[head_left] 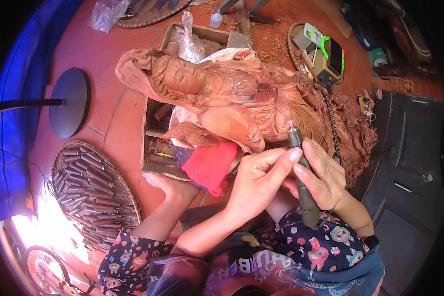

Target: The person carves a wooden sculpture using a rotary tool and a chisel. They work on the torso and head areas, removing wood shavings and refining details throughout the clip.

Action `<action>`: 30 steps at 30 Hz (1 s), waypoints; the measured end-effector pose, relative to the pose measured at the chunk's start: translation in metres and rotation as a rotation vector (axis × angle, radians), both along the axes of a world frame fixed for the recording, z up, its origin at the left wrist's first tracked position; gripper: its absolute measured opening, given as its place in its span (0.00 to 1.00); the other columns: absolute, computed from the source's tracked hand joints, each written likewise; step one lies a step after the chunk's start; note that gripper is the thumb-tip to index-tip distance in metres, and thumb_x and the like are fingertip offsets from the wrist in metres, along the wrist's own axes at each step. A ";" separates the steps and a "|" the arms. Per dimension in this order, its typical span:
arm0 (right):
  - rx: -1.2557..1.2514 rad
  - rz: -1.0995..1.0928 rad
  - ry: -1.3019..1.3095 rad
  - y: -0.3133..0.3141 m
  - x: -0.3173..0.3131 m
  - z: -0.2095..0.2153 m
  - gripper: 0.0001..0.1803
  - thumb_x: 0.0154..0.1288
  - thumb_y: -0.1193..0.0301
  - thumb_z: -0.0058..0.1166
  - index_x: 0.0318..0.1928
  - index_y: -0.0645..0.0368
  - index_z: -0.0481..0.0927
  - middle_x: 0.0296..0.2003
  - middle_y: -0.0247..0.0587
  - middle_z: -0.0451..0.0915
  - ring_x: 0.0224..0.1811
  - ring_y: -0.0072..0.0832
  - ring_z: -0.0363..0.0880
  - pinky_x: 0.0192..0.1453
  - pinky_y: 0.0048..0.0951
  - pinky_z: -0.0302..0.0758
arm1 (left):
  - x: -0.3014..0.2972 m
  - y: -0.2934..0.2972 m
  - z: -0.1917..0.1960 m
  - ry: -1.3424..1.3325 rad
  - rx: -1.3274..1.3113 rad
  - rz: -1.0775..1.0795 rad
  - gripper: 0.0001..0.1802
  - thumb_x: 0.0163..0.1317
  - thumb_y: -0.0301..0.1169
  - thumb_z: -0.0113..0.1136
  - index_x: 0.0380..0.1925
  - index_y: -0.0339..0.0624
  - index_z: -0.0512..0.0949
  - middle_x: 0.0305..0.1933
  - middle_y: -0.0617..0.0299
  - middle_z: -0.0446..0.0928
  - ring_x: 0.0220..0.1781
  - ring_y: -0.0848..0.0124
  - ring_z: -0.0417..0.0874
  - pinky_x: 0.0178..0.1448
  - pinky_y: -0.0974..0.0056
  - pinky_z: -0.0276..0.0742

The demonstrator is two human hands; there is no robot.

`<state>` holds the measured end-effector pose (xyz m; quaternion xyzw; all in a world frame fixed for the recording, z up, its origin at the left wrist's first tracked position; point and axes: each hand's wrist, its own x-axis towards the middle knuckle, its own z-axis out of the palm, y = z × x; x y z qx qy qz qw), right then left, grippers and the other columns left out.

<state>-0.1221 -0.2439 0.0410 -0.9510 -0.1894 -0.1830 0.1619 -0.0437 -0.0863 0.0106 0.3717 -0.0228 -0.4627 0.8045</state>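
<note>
Carved wood statue [232, 91]: reddish-brown, robed, face up across the crate [145, 140], headdress past its left edge. Woven basket [134, 202] of carving tools [96, 192] sits off crate's near-left corner. Red cloth [211, 165] bunched at near edge. Coiled cord [331, 113] blocks some lower robe. Left hand [259, 180]: thumb, index pinching rotary handpiece [308, 200] near its nose; right hand's [323, 175] fingers round its body. Tip contact: can't tell.

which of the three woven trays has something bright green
The upper-right tray, beyond the carved statue: a bright green curved piece sits in it. The lower-left tray and top tray show no green.
</note>
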 end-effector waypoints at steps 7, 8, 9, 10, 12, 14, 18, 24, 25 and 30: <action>0.094 0.035 0.083 -0.019 -0.025 0.004 0.29 0.55 0.64 0.72 0.57 0.52 0.77 0.58 0.54 0.78 0.58 0.49 0.81 0.65 0.53 0.72 | -0.024 -0.010 0.004 -0.064 0.004 0.045 0.18 0.73 0.36 0.55 0.34 0.29 0.82 0.29 0.61 0.81 0.28 0.77 0.82 0.29 0.72 0.82; 0.044 0.037 0.086 -0.021 -0.027 0.006 0.29 0.55 0.64 0.72 0.57 0.52 0.77 0.58 0.54 0.78 0.58 0.49 0.81 0.65 0.53 0.72 | -0.026 -0.011 0.004 -0.055 0.011 0.035 0.18 0.74 0.36 0.55 0.35 0.29 0.82 0.29 0.61 0.81 0.28 0.77 0.82 0.29 0.72 0.82; -0.006 0.040 0.089 -0.024 -0.027 0.008 0.29 0.55 0.64 0.72 0.57 0.51 0.77 0.58 0.54 0.78 0.58 0.49 0.80 0.66 0.53 0.72 | -0.028 -0.012 0.002 -0.047 0.018 0.025 0.19 0.74 0.37 0.54 0.35 0.29 0.82 0.29 0.61 0.81 0.28 0.77 0.83 0.29 0.72 0.82; -0.060 0.037 0.092 -0.026 -0.029 0.010 0.29 0.54 0.63 0.72 0.57 0.51 0.78 0.58 0.54 0.78 0.58 0.49 0.80 0.66 0.53 0.72 | -0.031 -0.013 0.000 -0.038 0.021 0.009 0.19 0.74 0.37 0.54 0.36 0.29 0.82 0.29 0.61 0.81 0.28 0.77 0.83 0.29 0.71 0.81; 0.059 0.034 0.140 -0.024 -0.028 0.008 0.29 0.54 0.63 0.72 0.57 0.51 0.78 0.57 0.54 0.78 0.59 0.49 0.80 0.66 0.53 0.71 | -0.037 -0.016 -0.004 -0.045 0.031 0.056 0.19 0.74 0.37 0.54 0.38 0.29 0.82 0.29 0.61 0.82 0.28 0.76 0.83 0.30 0.72 0.81; 0.132 0.033 0.158 -0.024 -0.025 0.006 0.29 0.54 0.63 0.72 0.57 0.51 0.78 0.57 0.54 0.79 0.59 0.49 0.80 0.66 0.53 0.71 | -0.040 -0.017 -0.002 -0.012 0.027 0.083 0.19 0.74 0.38 0.54 0.39 0.29 0.83 0.29 0.61 0.82 0.28 0.76 0.83 0.30 0.72 0.81; 0.075 0.053 0.121 -0.024 -0.019 0.007 0.29 0.55 0.63 0.71 0.57 0.54 0.78 0.56 0.54 0.79 0.58 0.49 0.81 0.64 0.51 0.74 | -0.039 -0.017 0.002 0.057 0.006 0.093 0.18 0.74 0.36 0.54 0.40 0.30 0.82 0.29 0.61 0.83 0.29 0.76 0.84 0.30 0.72 0.80; -0.020 0.149 0.024 -0.002 -0.012 0.020 0.18 0.60 0.67 0.66 0.50 0.57 0.82 0.53 0.51 0.82 0.54 0.44 0.83 0.60 0.46 0.79 | -0.024 0.016 -0.030 -0.997 0.322 0.541 0.05 0.59 0.23 0.66 0.35 0.37 0.85 0.28 0.54 0.84 0.24 0.67 0.82 0.29 0.66 0.77; -0.005 0.186 0.019 0.005 -0.006 0.021 0.13 0.61 0.71 0.62 0.46 0.61 0.83 0.50 0.50 0.83 0.54 0.42 0.84 0.59 0.45 0.80 | -0.019 0.023 -0.044 -1.221 0.346 0.707 0.09 0.55 0.23 0.68 0.38 0.40 0.85 0.27 0.58 0.83 0.23 0.69 0.81 0.28 0.67 0.77; 0.059 0.374 -0.073 0.040 0.023 0.007 0.06 0.55 0.74 0.60 0.34 0.64 0.83 0.45 0.52 0.84 0.51 0.46 0.84 0.57 0.46 0.82 | -0.004 0.047 -0.072 -1.659 0.550 0.784 0.12 0.56 0.31 0.71 0.40 0.42 0.82 0.32 0.66 0.82 0.31 0.72 0.84 0.48 0.57 0.78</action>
